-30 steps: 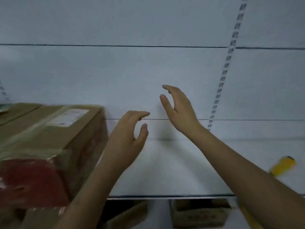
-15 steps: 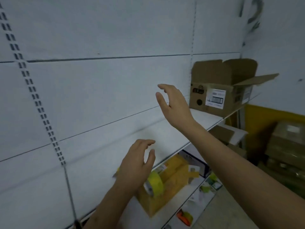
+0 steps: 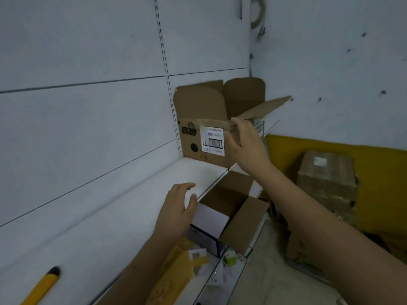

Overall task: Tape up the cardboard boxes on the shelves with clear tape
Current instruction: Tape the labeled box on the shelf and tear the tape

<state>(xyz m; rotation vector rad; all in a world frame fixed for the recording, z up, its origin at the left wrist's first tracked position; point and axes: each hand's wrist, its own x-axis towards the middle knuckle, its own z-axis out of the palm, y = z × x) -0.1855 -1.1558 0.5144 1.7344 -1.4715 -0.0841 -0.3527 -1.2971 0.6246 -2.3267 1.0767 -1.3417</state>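
An open cardboard box (image 3: pixel 193 137) with a white barcode label stands at the far right end of the white shelf (image 3: pixel 123 208), its flaps up. My right hand (image 3: pixel 244 142) reaches to the box's front near corner, fingers spread at the top edge, thumb on the front face by the label. My left hand (image 3: pixel 179 205) hovers above the shelf's front edge, fingers loosely curved, holding nothing. No tape roll is in either hand.
A yellow utility knife (image 3: pixel 41 287) lies on the shelf at the lower left. Below the shelf sit an open box with a white side (image 3: pixel 222 216) and yellow packages (image 3: pixel 176 269). A wrapped carton (image 3: pixel 326 181) stands on the floor at right against a yellow wall band.
The view swung right along the shelf, from a taped box to the open box. My right hand reached forward to that box's corner. My left hand followed, staying empty.
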